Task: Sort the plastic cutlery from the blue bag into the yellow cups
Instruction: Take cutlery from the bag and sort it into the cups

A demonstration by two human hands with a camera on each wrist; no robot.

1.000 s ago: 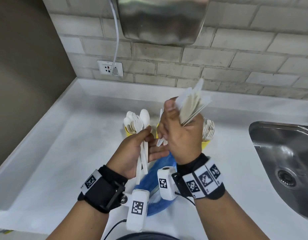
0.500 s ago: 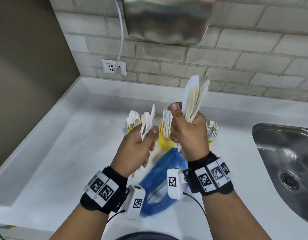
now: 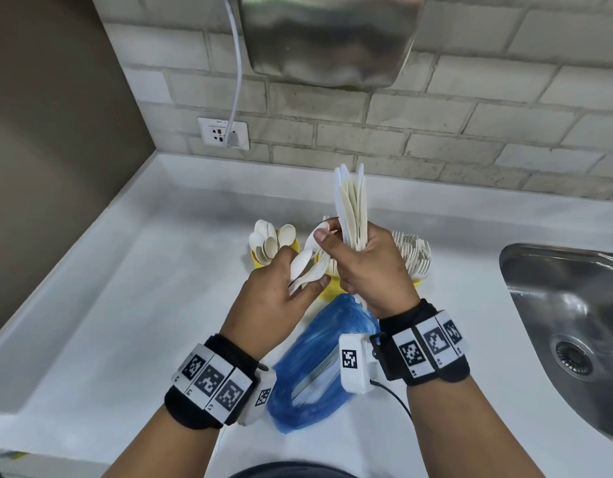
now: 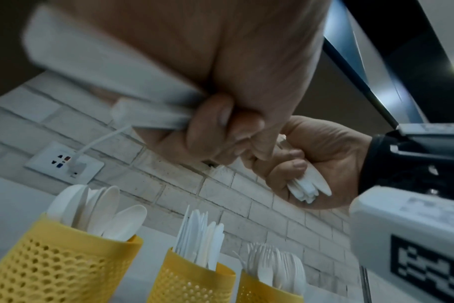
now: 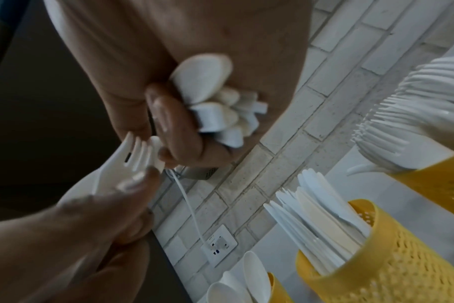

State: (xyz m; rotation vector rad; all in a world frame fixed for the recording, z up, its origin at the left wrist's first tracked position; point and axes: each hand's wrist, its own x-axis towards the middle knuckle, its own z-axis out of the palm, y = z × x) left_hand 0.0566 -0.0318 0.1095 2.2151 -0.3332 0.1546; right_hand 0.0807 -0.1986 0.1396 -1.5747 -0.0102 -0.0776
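Note:
My right hand (image 3: 348, 251) grips an upright bundle of white plastic knives (image 3: 351, 201); their handle ends (image 5: 215, 110) stick out below the fist. My left hand (image 3: 303, 272) holds a few white pieces, showing a spoon bowl (image 3: 303, 258) and fork tines (image 5: 136, 151) that touch the right hand's fingers. Behind the hands stand three yellow perforated cups: one with spoons (image 4: 65, 264), one with knives (image 4: 192, 283), one with forks (image 4: 265, 291). The blue bag (image 3: 318, 367) lies flat on the counter under my wrists.
A white counter (image 3: 125, 322) runs to a brick wall. On that wall are a socket (image 3: 222, 132) with a white cable and a steel dispenser (image 3: 332, 36). A steel sink (image 3: 574, 322) sits to the right. A brown wall closes off the left.
The knife bundle in my right hand has turned from leaning right to upright. My left hand has moved right, its pieces tipping over until they meet the right hand.

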